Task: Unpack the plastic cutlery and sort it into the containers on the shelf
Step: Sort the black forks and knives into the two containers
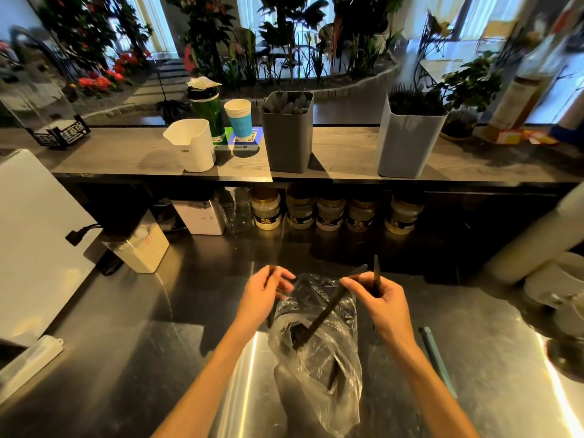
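Head view: left hand (pixel 267 290) pinches plastic bag (pixel 319 358) rim; right hand (pixel 377 298) grips black cutlery (pixel 376 273) above steel counter (pixel 126 358).

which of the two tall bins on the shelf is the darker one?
The dark grey square plastic bin, left of the pale grey-blue bin and right of the blue-sleeved paper cup. Dark pieces stand in both.

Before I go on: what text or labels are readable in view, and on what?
White jug on the shelf: small grey print low on its front, too small to read.
Black basket at shelf left: large white characters, too blurred to read.
Blue-and-green placard behind the blue cup: QR-style codes and print, unreadable.
Jars under the shelf: dark labels, unreadable.
White box on the counter: small red mark, unreadable.
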The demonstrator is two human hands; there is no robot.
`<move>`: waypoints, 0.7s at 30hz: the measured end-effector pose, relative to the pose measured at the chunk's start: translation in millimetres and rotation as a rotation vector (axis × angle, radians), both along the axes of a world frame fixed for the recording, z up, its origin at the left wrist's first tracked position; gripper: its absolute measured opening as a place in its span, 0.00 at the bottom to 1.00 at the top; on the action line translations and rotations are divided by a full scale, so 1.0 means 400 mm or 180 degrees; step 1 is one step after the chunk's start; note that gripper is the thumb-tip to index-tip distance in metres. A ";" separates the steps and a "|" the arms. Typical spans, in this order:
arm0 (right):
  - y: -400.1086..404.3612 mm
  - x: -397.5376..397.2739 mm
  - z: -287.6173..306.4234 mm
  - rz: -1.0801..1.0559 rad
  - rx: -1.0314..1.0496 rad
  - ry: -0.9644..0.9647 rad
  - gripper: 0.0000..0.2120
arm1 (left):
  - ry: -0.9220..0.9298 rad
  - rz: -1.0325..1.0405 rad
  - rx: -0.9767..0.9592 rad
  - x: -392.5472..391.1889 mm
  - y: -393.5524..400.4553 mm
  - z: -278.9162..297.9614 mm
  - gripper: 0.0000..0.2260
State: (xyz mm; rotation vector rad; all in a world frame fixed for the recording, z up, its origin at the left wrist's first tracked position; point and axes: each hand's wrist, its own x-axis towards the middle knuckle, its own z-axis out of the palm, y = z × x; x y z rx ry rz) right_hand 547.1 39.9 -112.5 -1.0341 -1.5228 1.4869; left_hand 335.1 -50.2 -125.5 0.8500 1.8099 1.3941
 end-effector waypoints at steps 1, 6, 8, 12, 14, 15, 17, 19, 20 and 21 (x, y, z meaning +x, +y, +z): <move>0.000 -0.008 0.002 0.0066 0.0038 -0.0025 0.06 | -0.0181 -0.0285 -0.0011 0.022 0.004 0.012 0.14; 0.000 -0.050 -0.001 0.0050 -0.0012 0.0018 0.10 | -0.0998 -0.1076 -0.0236 0.108 0.005 0.021 0.15; 0.002 -0.059 -0.005 -0.0001 0.0001 -0.0136 0.10 | -0.1675 -0.1069 -0.0168 0.130 0.004 0.020 0.16; 0.009 -0.068 -0.016 -0.0027 0.0013 -0.0374 0.12 | -0.2198 -0.0955 -0.0313 0.141 0.011 0.008 0.20; 0.016 -0.067 -0.021 0.0051 -0.0133 -0.0443 0.15 | -0.1984 -0.0847 -0.0451 0.132 0.017 0.003 0.24; 0.015 -0.066 -0.017 0.0122 -0.0157 -0.0437 0.17 | -0.1884 -0.0801 -0.0457 0.126 0.017 0.001 0.25; 0.011 -0.062 -0.009 0.0263 -0.0140 -0.0380 0.20 | -0.1750 -0.0807 -0.0329 0.118 0.010 -0.005 0.22; -0.001 -0.056 0.012 0.0461 0.0009 -0.0403 0.19 | -0.1555 -0.0791 -0.0297 0.116 0.001 -0.012 0.19; -0.003 -0.054 0.018 0.0570 0.0146 -0.0458 0.16 | -0.1477 -0.0730 -0.0314 0.117 -0.001 -0.012 0.19; -0.003 -0.054 0.020 0.0672 0.0274 -0.0522 0.13 | -0.1429 -0.0653 -0.0338 0.118 -0.001 -0.015 0.19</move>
